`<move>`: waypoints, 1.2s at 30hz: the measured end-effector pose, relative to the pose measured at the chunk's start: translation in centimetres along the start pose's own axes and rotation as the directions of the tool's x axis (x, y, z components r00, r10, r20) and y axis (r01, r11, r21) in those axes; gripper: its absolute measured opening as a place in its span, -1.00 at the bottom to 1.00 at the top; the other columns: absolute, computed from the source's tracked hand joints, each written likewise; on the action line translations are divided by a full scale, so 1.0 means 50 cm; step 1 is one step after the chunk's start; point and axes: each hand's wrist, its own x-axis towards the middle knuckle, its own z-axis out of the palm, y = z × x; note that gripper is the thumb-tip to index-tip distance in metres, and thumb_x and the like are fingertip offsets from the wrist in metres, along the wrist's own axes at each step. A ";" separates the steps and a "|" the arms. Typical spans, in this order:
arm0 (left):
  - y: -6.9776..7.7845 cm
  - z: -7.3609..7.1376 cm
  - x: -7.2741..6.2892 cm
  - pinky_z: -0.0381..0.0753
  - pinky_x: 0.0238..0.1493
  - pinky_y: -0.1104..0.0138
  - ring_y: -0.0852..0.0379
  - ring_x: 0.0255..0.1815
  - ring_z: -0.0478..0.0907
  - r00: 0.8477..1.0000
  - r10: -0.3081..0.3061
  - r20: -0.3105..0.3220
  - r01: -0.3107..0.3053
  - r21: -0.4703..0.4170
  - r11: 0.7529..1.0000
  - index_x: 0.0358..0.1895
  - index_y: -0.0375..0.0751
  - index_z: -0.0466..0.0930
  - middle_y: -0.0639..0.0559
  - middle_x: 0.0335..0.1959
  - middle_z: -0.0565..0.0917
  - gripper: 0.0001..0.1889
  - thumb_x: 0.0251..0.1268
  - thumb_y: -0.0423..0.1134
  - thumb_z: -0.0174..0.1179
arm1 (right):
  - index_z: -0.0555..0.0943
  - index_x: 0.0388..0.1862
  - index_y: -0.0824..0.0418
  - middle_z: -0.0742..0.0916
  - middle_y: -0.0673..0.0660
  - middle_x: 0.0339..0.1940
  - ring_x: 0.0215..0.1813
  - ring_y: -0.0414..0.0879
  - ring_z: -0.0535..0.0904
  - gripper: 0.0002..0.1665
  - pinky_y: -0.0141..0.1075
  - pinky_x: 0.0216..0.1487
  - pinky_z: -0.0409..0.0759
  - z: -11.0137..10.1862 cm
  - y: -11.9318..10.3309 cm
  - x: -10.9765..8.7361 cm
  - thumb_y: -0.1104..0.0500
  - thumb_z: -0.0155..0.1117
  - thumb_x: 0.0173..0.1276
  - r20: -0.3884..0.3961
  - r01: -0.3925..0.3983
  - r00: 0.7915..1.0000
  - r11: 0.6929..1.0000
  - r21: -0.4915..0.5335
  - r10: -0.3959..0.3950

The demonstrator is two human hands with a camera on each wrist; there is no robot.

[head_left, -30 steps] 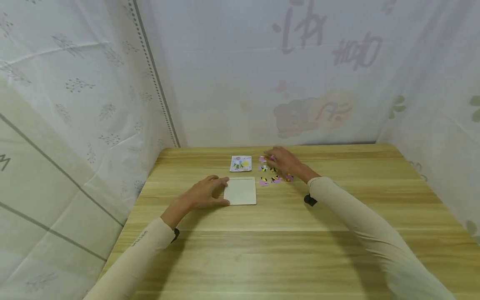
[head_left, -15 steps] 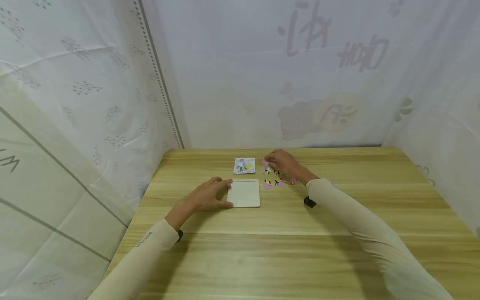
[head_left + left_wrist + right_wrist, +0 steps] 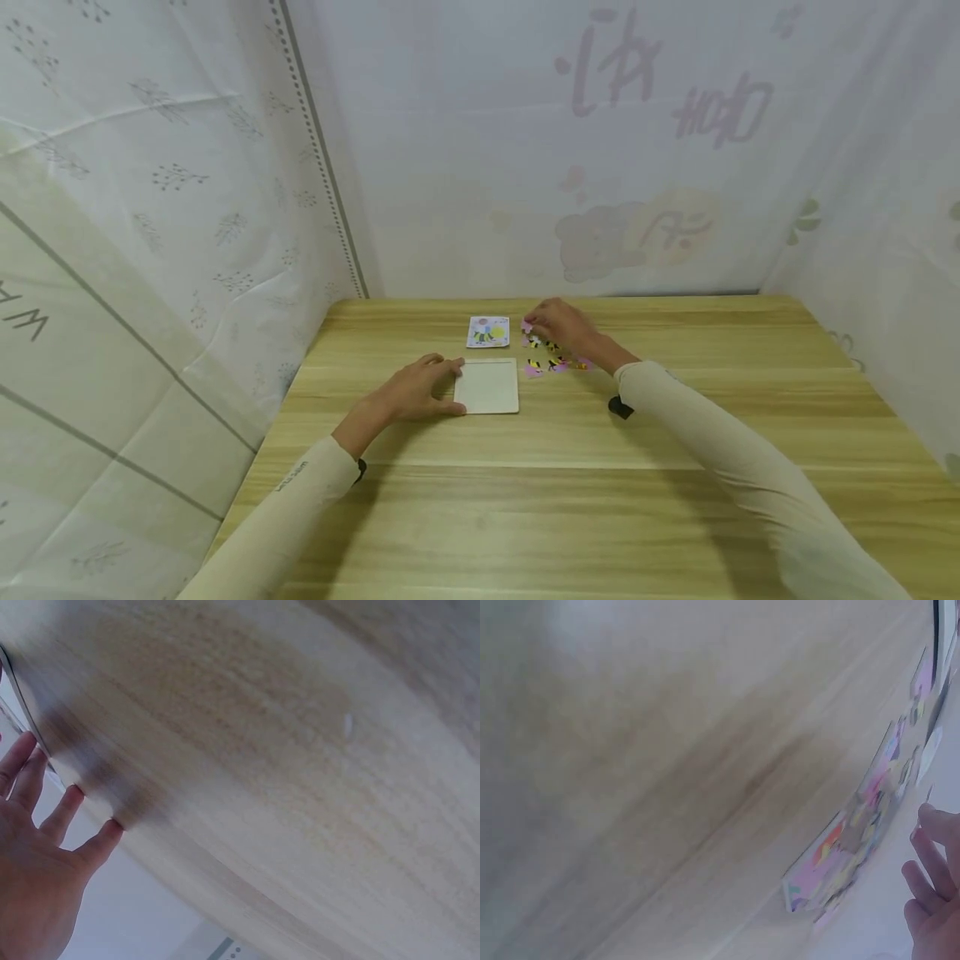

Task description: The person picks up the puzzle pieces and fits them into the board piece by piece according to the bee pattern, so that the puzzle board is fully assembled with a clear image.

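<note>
Right hand [image 3: 564, 325] edges left, a pink piece [image 3: 527, 326] at its fingertips

Over the last second the right hand has drifted slightly left along the far row of puzzle pieces [image 3: 557, 365]; I allow for a small swing of the head view, yet some shift against the table [image 3: 480, 533] remains; the pink piece seems to have slid with the fingers, while my left hand [image 3: 411, 390] stays at the cream tray [image 3: 487, 400]. For the work in hand I judge this to be a piece being taken up; the other pieces I can see lie on the table just right of the tray; the picture card [image 3: 487, 332] lies just beyond the tray, left of the pieces.

My right arm [image 3: 720, 442] reaches in from the lower right, the hand over the pieces; thumb and finger look to be pinching the pink piece, and the right wrist view shows a thin edge there; whether it is off the table I cannot tell. My left arm [image 3: 270, 508] comes from the lower left; that hand is spread wide, thumb at the tray's near left corner, a finger at its far left corner; the left wrist view shows the fingers apart.
</note>
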 end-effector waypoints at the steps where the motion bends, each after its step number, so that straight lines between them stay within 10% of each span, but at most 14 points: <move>1: 0.000 0.000 0.000 0.44 0.37 -0.15 -0.18 0.42 0.41 1.000 -0.001 0.002 0.001 0.003 1.000 0.58 -0.02 0.33 -0.12 0.41 0.45 -0.06 0.23 0.37 0.35 | 0.73 0.12 0.37 0.77 0.26 0.07 0.13 0.15 0.66 -0.72 0.00 0.18 0.63 0.000 -0.005 -0.002 0.30 0.34 0.49 0.001 0.012 1.000 1.000 -0.002 -0.012; 36: 0.001 -0.005 0.002 0.45 0.35 -0.15 -0.18 0.39 0.44 1.000 0.002 0.012 -0.002 -0.008 1.000 0.57 -0.05 0.34 -0.15 0.40 0.45 -0.08 0.25 0.33 0.37 | 0.76 0.16 0.20 0.75 0.17 0.09 0.16 0.03 0.62 -0.71 -0.09 0.19 0.60 0.066 -0.146 -0.021 0.22 0.34 0.52 0.043 0.102 0.993 0.990 0.095 -0.107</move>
